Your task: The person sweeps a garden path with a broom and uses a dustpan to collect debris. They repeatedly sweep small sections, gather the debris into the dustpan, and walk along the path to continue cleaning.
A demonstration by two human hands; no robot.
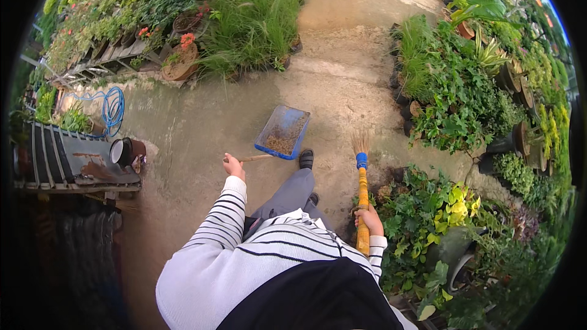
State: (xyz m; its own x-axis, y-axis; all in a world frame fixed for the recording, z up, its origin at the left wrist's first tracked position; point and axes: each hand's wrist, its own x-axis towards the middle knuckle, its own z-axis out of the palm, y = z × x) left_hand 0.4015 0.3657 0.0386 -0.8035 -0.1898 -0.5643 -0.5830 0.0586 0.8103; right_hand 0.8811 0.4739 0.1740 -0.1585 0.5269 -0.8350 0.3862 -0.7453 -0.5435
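My left hand (234,167) is closed around the end of a thin wooden handle (257,158). That handle runs to a blue dustpan (300,140), which holds brown dirt and debris (280,143) and is in front of my feet. On the other side, my right hand (369,221) grips the yellow-wrapped handle of a broom (362,188). A blue binding (362,160) joins this handle to stiff tan bristles (361,141), which point away from me.
Grasses (257,18) and potted flowers line the left of the concrete path (339,68). Leafy plants (463,87) crowd the right. A coiled blue hose (113,111) and a slatted bench (55,153) with a brown pot (135,151) are at far left.
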